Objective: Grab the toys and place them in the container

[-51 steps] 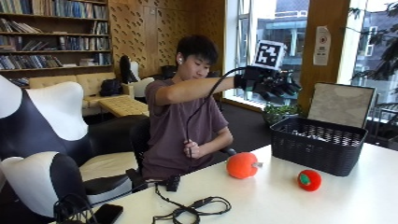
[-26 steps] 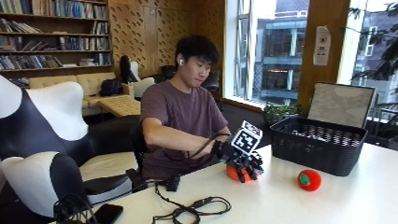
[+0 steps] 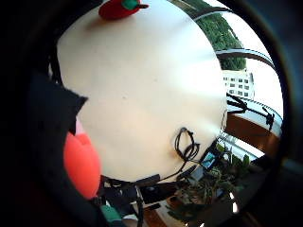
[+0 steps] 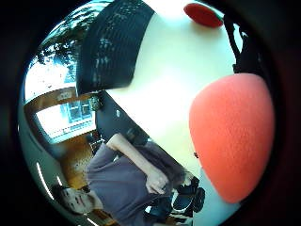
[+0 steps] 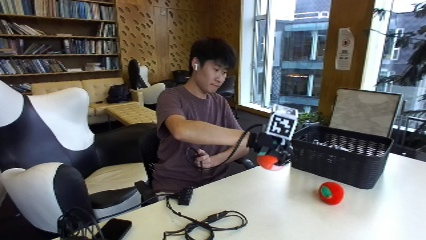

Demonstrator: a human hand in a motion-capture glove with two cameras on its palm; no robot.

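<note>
Holding orange toy [image 5: 267, 161] in grip [image 5: 274, 150], beside container [image 5: 343, 152]

A library lounge: packed bookshelves [image 5: 53, 35] at ten o'clock, wood-panelled walls [image 5: 180, 35] at twelve, a tan sofa [image 5: 100, 95] and black-and-white armchairs [image 5: 40, 150] toward nine, tall windows [image 5: 293, 50] at one.

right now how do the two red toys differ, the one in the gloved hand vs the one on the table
The orange-red toy is gripped in the gloved right hand and lifted off the table, close to the black basket; the red toy with a green top lies untouched on the table in front of the basket. The held one is plain orange-red and paler, the other deeper red with green. Both are rounded, and neither is in the basket yet.
</note>
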